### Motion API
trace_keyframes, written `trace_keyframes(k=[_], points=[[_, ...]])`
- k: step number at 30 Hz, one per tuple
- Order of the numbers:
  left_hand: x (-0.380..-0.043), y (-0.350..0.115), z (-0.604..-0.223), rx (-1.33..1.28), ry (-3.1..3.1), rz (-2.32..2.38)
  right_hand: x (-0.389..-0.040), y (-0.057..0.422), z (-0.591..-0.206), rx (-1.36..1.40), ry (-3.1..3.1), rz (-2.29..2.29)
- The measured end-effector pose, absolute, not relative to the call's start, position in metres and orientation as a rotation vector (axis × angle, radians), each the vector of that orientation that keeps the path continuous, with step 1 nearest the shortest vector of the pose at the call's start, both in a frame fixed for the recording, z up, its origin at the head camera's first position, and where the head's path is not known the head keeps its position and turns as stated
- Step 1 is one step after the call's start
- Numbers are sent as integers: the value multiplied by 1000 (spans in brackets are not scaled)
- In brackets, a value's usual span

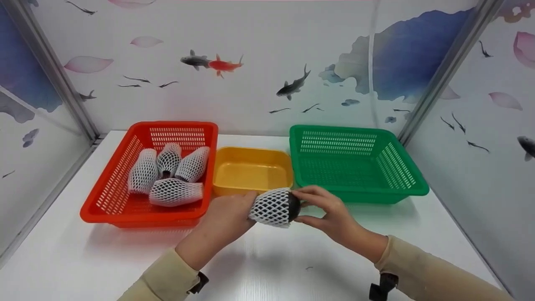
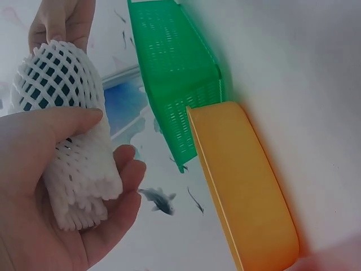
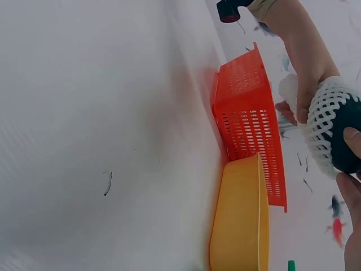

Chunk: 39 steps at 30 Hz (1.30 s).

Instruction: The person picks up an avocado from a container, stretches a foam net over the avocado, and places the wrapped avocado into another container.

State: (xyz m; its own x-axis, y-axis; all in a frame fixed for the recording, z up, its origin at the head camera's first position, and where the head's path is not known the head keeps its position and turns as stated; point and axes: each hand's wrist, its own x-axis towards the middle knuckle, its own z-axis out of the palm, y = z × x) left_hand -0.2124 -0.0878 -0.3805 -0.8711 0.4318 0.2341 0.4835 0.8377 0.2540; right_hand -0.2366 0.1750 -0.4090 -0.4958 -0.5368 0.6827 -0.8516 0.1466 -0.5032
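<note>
A dark green, rounded avocado-like fruit [image 3: 342,141] sits inside a white foam net sleeve [image 1: 271,207], held above the table in front of the yellow tray. Its bare dark end [image 1: 294,206] sticks out of the net on the right. My left hand [image 1: 230,215] grips the net's narrow end, thumb across the mesh in the left wrist view. With thumb and fingertips, my right hand [image 1: 336,215] pinches the exposed end of the fruit. Several other net-wrapped pieces [image 1: 175,192] lie in the red basket [image 1: 104,215], dark contents partly showing through the mesh.
A yellow tray [image 1: 253,190] stands between the red basket and a green basket [image 1: 359,194] on the white table [image 1: 138,267]. Patterned wall panels [image 1: 259,104] enclose the back and sides. A small dark thread-like scrap [image 3: 108,183] lies on the table near me.
</note>
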Motion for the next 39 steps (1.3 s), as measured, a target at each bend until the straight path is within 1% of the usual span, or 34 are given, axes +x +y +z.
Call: trace_keyframes(k=[6,11,22,39], points=[[-209,-84,-378,-687,-2807,-383,-235,170,-405,1225,-2085,1143],[-207,-81,-378,-704,-2737,-306,-234,166,-403,1245,-2075,1126],[-207,-76,-375,-709,-2769,-360,-232,159,-402,1247,-2056,1057],[-203,-64,-370,-722,-2784,-389,-232,146,-402,1217,-2083,1091]])
